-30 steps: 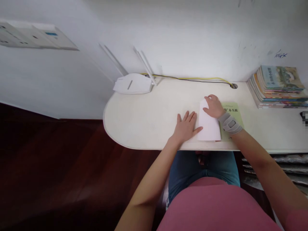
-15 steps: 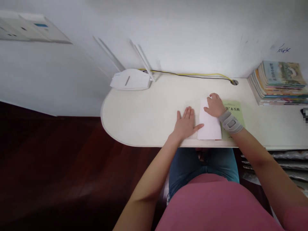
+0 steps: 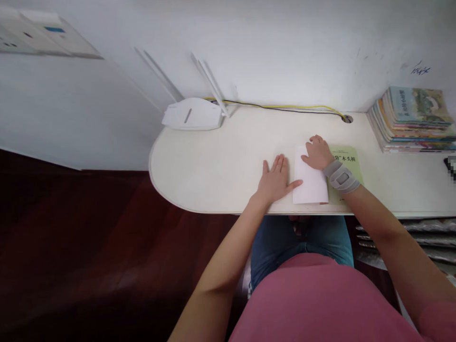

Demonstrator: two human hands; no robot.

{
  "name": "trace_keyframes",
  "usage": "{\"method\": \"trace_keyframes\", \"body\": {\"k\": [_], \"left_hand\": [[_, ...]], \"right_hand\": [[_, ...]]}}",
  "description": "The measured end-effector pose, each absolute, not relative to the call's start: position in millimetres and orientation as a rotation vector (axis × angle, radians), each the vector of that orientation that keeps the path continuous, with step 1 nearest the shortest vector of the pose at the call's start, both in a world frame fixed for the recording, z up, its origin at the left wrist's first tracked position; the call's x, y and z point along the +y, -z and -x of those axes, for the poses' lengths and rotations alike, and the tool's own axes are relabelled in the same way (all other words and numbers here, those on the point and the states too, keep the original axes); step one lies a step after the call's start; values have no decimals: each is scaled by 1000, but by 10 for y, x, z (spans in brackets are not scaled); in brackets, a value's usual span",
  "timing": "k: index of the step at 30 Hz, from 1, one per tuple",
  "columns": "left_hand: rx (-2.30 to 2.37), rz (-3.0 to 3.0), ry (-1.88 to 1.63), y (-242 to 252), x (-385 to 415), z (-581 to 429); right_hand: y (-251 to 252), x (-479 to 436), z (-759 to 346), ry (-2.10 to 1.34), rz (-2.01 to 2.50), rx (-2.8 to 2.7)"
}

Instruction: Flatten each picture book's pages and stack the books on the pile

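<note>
A white sheet of paper (image 3: 311, 183) lies near the desk's front edge, beside a green booklet (image 3: 351, 175) with dark printed characters; its right part meets or overlaps the booklet. My left hand (image 3: 274, 179) rests flat to the left of the paper, fingers stretched out and the thumb tip on the paper's left edge. On the upper part of the paper sits my right hand (image 3: 318, 153), its fingers loosely bent and the thumb spread apart from them. A grey wrist brace (image 3: 342, 176) wraps the right wrist and covers part of the booklet.
At the back left of the white desk (image 3: 206, 175) stands a white router (image 3: 194, 115) with antennas. Yellow and black cables (image 3: 285, 109) run along the wall to a round hole (image 3: 347, 119). A stack of books (image 3: 415, 121) stands at the back right, a dark object (image 3: 451, 166) at the right edge.
Both hands and the paper keep nearly the same places on the desk. The whole view has shifted slightly, so the desk sits a little higher.
</note>
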State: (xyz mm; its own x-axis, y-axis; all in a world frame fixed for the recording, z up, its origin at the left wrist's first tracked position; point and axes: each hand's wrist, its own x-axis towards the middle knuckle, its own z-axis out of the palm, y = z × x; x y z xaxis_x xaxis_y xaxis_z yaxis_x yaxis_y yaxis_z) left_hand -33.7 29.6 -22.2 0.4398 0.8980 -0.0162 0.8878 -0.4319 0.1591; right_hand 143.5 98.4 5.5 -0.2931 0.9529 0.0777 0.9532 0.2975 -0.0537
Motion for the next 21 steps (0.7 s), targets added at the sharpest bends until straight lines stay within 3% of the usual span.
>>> {"method": "trace_keyframes", "body": {"k": [13, 21], "left_hand": [[1486, -2536, -124, 224, 320, 389], [1469, -2541, -140, 209, 322, 392]], "right_hand": [[-60, 964, -1417, -61, 1767, -2216], [80, 264, -1762, -199, 1592, -2481]]}}
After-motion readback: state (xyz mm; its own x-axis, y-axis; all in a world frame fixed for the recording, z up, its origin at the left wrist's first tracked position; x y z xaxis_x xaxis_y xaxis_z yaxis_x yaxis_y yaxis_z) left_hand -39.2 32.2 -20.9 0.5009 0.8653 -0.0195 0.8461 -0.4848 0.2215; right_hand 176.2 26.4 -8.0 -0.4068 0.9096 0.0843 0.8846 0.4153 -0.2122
